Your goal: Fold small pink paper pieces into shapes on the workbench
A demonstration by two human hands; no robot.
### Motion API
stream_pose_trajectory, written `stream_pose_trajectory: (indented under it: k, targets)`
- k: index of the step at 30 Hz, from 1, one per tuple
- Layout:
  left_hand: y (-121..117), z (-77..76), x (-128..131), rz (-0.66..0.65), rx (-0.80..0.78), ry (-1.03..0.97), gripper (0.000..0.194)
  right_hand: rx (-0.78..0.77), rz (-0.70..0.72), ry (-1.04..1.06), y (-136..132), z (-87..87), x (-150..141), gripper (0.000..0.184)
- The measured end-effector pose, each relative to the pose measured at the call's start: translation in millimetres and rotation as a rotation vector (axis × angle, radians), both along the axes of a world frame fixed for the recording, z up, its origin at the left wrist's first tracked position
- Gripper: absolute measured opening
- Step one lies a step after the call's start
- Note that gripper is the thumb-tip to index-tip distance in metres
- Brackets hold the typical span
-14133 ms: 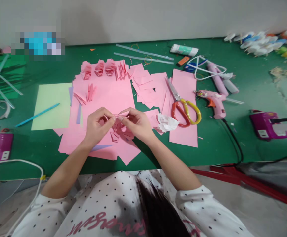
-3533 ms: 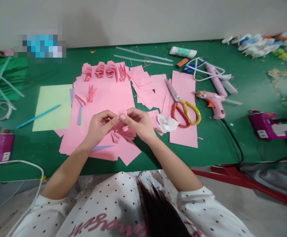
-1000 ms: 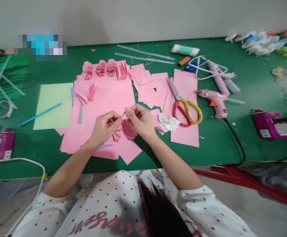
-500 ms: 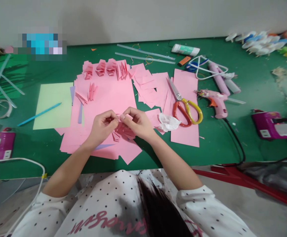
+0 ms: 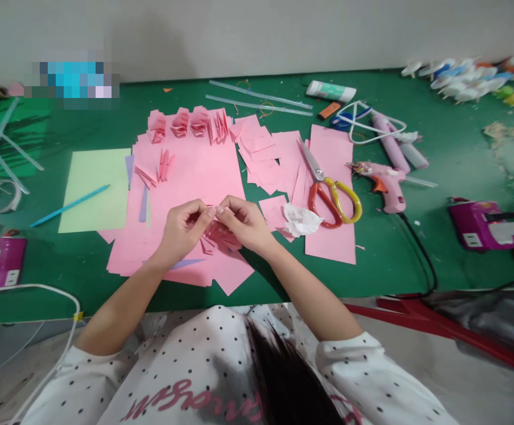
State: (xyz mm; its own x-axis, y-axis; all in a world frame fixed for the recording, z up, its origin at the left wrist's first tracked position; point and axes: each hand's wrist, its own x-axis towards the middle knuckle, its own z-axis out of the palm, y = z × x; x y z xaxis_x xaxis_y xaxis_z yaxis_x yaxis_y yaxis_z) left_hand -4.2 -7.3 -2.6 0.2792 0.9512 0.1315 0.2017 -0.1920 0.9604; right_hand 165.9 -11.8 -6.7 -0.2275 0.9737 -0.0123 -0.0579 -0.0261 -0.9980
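Observation:
My left hand [image 5: 186, 227] and my right hand [image 5: 245, 223] meet at the thumbs, both closed in a pinch. Between them is a small piece of pink paper [image 5: 215, 215], mostly covered by the fingers. Under the hands lie folded pink paper pieces [image 5: 221, 237] on a stack of pink sheets [image 5: 195, 174]. More folded pink pieces [image 5: 188, 123] stand in a row along the stack's far edge. Two smaller folded groups [image 5: 164, 165] rest at its left. Loose pink slips [image 5: 257, 147] spread to the right.
Right of the stack lie scissors [image 5: 334, 198] with red and yellow handles, a crumpled tissue [image 5: 301, 219] and a pink glue gun [image 5: 385, 183] with a black cord. A blue pencil [image 5: 71, 205] rests on pale green paper [image 5: 101, 177]. Clear glue sticks [image 5: 259, 105] lie at the back.
The thumbs have come together, and the pink paper that stuck out above the right thumb is now mostly hidden. Both hands stay in nearly the same place.

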Motion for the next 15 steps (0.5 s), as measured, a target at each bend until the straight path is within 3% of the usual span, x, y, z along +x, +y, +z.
stream_pose_trajectory:
  k: [6,11,15]
  targets:
    - [-0.9,0.0,0.3,0.033,-0.018,-0.024,0.043,-0.005,-0.012,0.019,1.4,6.3,2.5,0.052]
    - [-0.3,0.9,1.9,-0.100,-0.103,-0.058,0.051,0.073,-0.031,-0.007,0.3,5.5,5.4,0.050]
    - [-1.7,5.3,2.6,-0.092,-0.083,0.010,0.050,0.076,0.000,-0.014,-0.8,4.3,4.4,0.050]
